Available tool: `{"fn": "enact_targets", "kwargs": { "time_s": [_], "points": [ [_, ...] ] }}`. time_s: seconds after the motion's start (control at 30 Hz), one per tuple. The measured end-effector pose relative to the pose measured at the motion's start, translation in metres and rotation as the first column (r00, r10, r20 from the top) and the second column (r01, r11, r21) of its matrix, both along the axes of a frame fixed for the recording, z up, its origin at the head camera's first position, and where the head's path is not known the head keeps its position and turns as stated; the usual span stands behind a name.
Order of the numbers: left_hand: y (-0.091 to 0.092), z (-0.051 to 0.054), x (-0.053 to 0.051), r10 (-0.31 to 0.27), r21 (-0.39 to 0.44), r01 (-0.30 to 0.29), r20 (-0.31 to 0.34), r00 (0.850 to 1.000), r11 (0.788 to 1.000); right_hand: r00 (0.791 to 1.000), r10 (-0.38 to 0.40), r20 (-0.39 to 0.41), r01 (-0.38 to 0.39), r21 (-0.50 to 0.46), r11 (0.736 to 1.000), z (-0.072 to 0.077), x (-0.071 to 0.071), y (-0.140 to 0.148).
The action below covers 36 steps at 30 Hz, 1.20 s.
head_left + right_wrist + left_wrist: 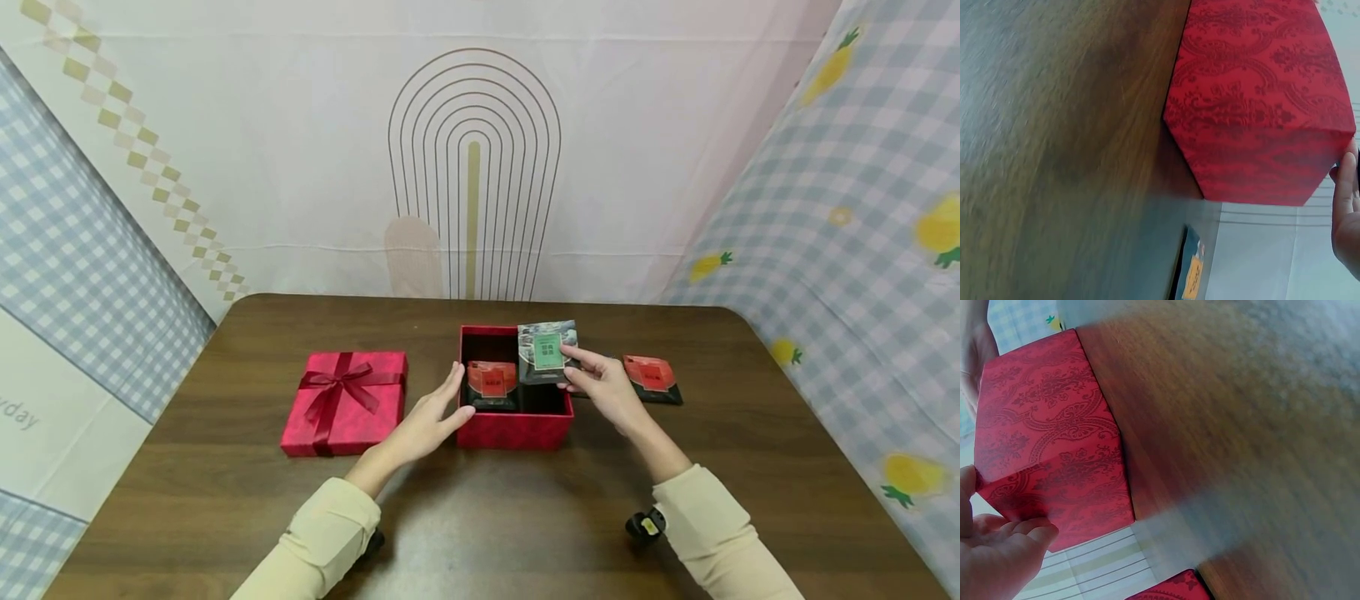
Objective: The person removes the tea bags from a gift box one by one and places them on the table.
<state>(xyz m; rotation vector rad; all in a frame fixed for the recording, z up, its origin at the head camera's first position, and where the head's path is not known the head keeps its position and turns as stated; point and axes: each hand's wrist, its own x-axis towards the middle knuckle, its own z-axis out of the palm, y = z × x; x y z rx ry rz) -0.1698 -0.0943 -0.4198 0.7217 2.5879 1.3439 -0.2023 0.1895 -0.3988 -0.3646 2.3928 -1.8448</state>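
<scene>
A red patterned gift box (514,431) stands lidless on the table, divided inside into compartments. In its left compartment lies a dark sachet with a red label (492,382). My left hand (423,425) rests against the box's left side with fingers extended, the thumb near the front left corner; in the left wrist view the fingertips (1041,532) touch the box wall. Between thumb and fingers my right hand (609,390) pinches a sachet with a green label (547,353), held over the right compartment. The right wrist view shows only part of that hand (1347,212), beside the box edge.
To the left of the box lies its red lid (347,404), tied with a dark red ribbon bow. Another red-labelled sachet (652,379) lies on the table (480,517) to the right. A patterned cloth (315,167) hangs behind the table's far edge.
</scene>
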Motion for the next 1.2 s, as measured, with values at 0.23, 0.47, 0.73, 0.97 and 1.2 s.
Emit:
{"fn": "enact_targets", "kwargs": {
  "time_s": [0.23,0.47,0.73,0.97,1.2],
  "points": [
    [-0.001,0.0,-0.001,-0.002,-0.001,0.002,-0.002,1.0,1.0,0.999,-0.032,0.008,0.032,-0.018,0.999,0.001,0.004,0.011],
    [-0.001,-0.001,0.0,0.005,-0.007,-0.005,-0.008,1.0,1.0,0.999,-0.035,0.011,0.035,-0.044,0.998,-0.002,0.008,0.018],
    [0.0,-0.001,-0.001,0.004,-0.013,-0.004,-0.017,1.0,1.0,0.997,-0.074,-0.02,0.073,-0.068,0.995,-0.001,0.01,0.034],
    [-0.001,-0.001,-0.002,-0.002,-0.005,0.002,-0.016,1.0,1.0,0.993,-0.109,-0.044,0.105,-0.096,0.99,-0.002,0.012,0.042],
    [0.0,-0.002,-0.002,-0.003,-0.011,0.003,-0.027,1.0,1.0,0.987,-0.144,-0.076,0.132,-0.144,0.981,-0.006,0.012,0.05]
  ]
}}
